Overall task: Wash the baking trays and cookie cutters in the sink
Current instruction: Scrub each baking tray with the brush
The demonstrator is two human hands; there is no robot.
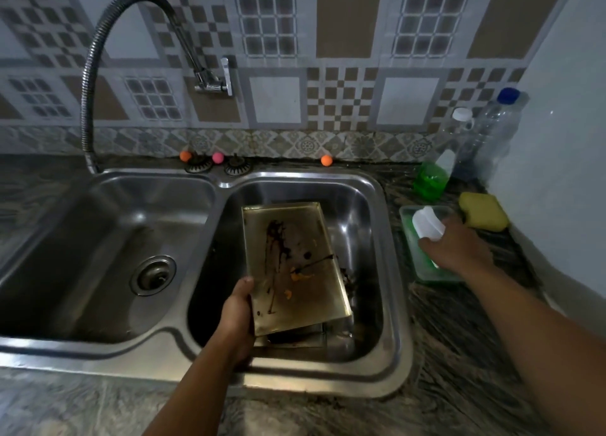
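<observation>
The left hand [236, 307] is gripping the stained baking tray [292, 265] by its long left rim, tilting it in the right sink basin [370, 206]. The right hand [454, 248] is clutching a white scrubber [428, 223] over the green soap tub [423, 265]. The tray is probably rigid, light and greasy; holding the rim suits.

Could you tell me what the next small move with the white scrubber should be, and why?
Probably bring the white scrubber, which the right hand grips over the green soapy dish, across to the baking tray: the left hand holds it tilted, stained and unscrubbed.
</observation>
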